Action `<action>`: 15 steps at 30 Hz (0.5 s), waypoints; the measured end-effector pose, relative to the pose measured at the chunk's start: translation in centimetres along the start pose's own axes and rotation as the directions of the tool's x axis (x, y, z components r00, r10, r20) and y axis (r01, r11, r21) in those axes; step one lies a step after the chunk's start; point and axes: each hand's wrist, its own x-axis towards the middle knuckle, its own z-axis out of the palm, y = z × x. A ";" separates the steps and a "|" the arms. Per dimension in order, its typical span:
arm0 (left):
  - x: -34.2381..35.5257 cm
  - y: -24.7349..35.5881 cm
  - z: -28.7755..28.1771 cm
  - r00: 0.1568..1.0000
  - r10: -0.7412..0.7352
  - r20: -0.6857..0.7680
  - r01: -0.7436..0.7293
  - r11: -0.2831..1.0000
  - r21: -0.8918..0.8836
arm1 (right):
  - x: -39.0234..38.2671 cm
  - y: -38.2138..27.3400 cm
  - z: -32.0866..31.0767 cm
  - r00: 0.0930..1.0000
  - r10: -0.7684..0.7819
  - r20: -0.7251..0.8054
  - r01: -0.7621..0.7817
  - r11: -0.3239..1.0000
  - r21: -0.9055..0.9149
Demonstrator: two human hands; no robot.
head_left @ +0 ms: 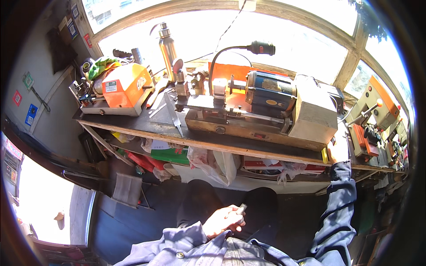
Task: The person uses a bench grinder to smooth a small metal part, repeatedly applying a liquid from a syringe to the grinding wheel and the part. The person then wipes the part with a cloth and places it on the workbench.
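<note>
My left hand (223, 220) is in front of my body, above my lap. Its fingers are closed around a small greyish metal piece (242, 208), whose end sticks out past the thumb; its exact kind is too small to make out. My right hand (340, 150) reaches out to the front edge of the workbench (266, 153), close to the right end of a bench machine (262, 128) with a dark blue motor (270, 91). Beside its fingers is a narrow yellow object (325, 155). Glare washes out these fingers, so whether they grip it is unclear.
An orange machine (126, 86) and a metal bottle (167, 51) stand on the left. A pointed metal blade (176, 122) lies near the front edge. A lamp (261, 48) arches above the motor. Another orange-topped machine (375, 106) is at right; bags (217, 164) fill the shelf below.
</note>
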 end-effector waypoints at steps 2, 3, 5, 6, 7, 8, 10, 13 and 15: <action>-0.3 0.1 -0.3 1.000 0.030 -0.010 -0.030 1.000 0.005 | 0.8 0.6 0.2 0.998 -0.047 0.035 0.050 0.992 -0.118; -0.5 0.1 -0.5 0.999 0.033 -0.015 -0.033 0.999 0.018 | 1.0 0.7 0.3 0.996 -0.079 0.038 0.083 0.991 -0.105; -0.6 0.4 -0.6 0.999 0.048 -0.011 -0.047 0.999 0.027 | 1.4 0.5 0.4 0.991 -0.131 -0.017 0.130 0.989 -0.064; -0.6 0.5 -0.6 0.998 0.059 -0.003 -0.059 0.998 0.020 | 1.5 0.2 0.3 0.980 -0.185 -0.070 0.183 0.982 -0.041; -0.7 0.5 -0.6 0.999 0.048 0.002 -0.048 0.999 0.006 | 1.6 -0.1 0.3 0.946 -0.280 -0.161 0.283 0.959 -0.007; -0.6 0.6 -0.5 0.999 0.042 -0.026 -0.041 0.998 0.046 | 1.6 -0.3 0.2 0.961 -0.244 -0.129 0.245 0.970 -0.013; -0.6 0.7 -0.5 0.995 0.094 -0.009 -0.094 0.994 0.054 | 1.3 -0.7 -0.3 0.959 -0.250 -0.132 0.256 0.966 0.029; -0.7 0.4 -0.7 0.995 0.104 -0.008 -0.104 0.988 -0.117 | -0.5 -1.2 -2.5 0.985 0.104 -0.140 -0.101 0.994 0.030; -0.6 0.2 -1.1 0.996 0.085 -0.021 -0.086 0.991 -0.103 | -2.8 -2.4 -4.6 0.945 0.122 -0.305 -0.047 0.969 0.243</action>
